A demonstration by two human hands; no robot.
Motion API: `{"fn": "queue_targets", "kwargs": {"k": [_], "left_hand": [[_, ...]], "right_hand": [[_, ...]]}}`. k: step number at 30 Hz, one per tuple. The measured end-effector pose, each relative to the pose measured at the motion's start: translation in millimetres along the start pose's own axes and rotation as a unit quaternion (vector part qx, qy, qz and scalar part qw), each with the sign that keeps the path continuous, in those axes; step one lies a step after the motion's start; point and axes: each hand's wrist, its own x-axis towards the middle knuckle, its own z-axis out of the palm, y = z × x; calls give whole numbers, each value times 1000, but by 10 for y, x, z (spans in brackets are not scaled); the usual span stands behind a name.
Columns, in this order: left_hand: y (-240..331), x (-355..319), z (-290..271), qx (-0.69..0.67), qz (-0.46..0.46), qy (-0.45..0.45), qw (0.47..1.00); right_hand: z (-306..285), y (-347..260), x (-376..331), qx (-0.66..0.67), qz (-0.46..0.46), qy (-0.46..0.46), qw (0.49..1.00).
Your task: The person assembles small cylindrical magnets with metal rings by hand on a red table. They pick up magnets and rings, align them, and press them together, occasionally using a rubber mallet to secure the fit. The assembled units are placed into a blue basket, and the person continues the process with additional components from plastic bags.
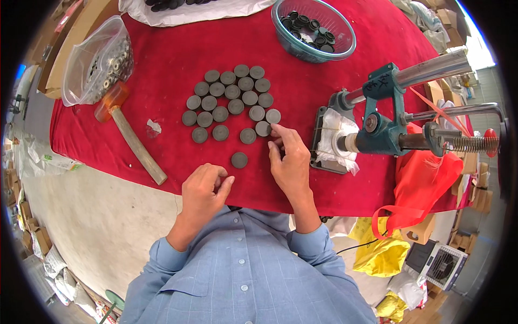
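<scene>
Your right hand (290, 162) rests on the red cloth (162, 70), fingers spread & loose, holding nothing. Its fingertip touches a grey disc (263, 128) at the low right edge of the disc group (229, 102). One lone disc (239, 160) sits apart, just left of that hand. Your left hand (204, 189) is curled shut near the table edge; can't tell if sth is inside. A mallet (127, 129) lies to the left, a press machine (377, 121) to the right, a bowl (314, 29) w/ black caps up top.
</scene>
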Motion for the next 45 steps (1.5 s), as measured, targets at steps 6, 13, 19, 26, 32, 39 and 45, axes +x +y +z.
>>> {"fn": "queue_targets", "kwargs": {"k": [6,13,19,26,32,39,45], "left_hand": [[25,138,159,51,50,9,997],[-80,357,245,107,40,53,992],[-117,498,279,105,-6,67,992],[-83,426,183,49,-2,67,997],[-1,527,117,46,50,87,994],[-21,692,143,115,110,90,983],[-57,885,169,243,124,8,962]], "right_hand": [[-42,23,-14,28,19,26,999],[10,56,65,13,10,34,999],[71,101,195,25,-4,8,1000],[-14,80,58,-2,-62,31,998],[44,87,-78,-146,-150,-2,978],[94,19,-96,-189,-145,0,971],[102,132,-95,-104,-123,32,986]]}}
